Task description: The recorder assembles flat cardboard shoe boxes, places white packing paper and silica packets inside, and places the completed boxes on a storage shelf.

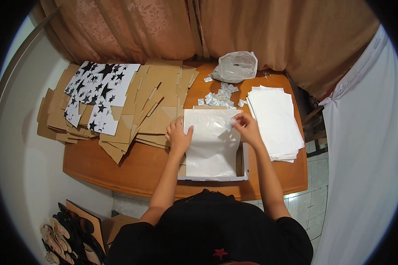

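A shallow cardboard box [246, 164] with white outer walls stands in front of me, and a sheet of white paper [211, 152] lies across it, slightly wrinkled. My left hand [179, 136] grips the box's left side, thumb over the paper's edge and fingers on the outside. My right hand [248, 129] pinches a small whitish sachet [230, 123] between thumb and fingertips, just over the paper's upper right part. Beyond the box lies a loose pile of similar small sachets [221, 97]. Behind the pile, an open clear plastic bag [237, 67] slumps on the wooden table [119, 165].
To the right sits a stack of white paper sheets [274, 121]. Overlapping flat cardboard blanks [157, 97] cover the table's left, some topped with black-star-printed white pieces [99, 88]. Brown curtains [252, 35] hang behind the table. Several shoes [62, 236] are at lower left.
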Demonstrator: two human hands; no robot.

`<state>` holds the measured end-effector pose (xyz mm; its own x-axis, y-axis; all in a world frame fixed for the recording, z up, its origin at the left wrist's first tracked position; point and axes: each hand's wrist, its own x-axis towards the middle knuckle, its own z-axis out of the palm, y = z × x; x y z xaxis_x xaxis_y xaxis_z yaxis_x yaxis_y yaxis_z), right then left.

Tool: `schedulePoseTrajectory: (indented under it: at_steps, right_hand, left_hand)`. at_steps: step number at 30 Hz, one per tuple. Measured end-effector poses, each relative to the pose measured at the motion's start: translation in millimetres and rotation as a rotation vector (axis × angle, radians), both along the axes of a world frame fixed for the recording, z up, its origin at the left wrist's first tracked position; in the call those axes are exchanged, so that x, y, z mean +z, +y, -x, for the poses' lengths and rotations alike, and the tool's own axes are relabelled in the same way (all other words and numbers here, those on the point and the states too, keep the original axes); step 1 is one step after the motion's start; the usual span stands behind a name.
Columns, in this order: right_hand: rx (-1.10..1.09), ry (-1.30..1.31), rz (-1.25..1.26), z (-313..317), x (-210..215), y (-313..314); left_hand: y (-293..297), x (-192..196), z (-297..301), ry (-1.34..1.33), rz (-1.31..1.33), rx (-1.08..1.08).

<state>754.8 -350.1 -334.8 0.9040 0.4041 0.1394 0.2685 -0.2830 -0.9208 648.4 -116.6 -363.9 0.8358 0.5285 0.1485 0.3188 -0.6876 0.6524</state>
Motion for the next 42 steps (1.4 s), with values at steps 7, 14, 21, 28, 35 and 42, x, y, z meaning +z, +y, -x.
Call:
schedulePoseTrajectory:
  at_steps: [7, 14, 21, 28, 35, 42]
  right_hand:
    - [-0.058, -0.013, 0.232, 76.8, 10.5, 12.2]
    - [-0.438, -0.361, 0.421, 54.8, -29.1, -8.5]
    - [-0.359, 0.056, 0.224, 48.0, -31.3, -20.6]
    - [-0.246, -0.554, 0.116, 62.2, -45.8, -35.6]
    - [-0.171, -0.597, 0.199, 68.8, -52.0, -46.0]
    - [-0.066, -0.64, 0.271, 71.0, -42.5, -47.1]
  left_hand:
    - [12.5, -5.8, -10.3, 0.085, 0.312, -0.003]
    - [22.4, -28.6, -10.6, -0.114, 0.433, -0.068]
    - [26.0, -17.2, 12.1, -0.34, 0.608, -0.232]
    - [23.3, -0.3, 41.9, -0.344, 0.613, -0.27]
    - [38.6, 15.0, 67.3, -0.177, 0.206, -0.521]
    - [-19.0, 23.3, 68.4, -0.278, -0.135, -0.705]
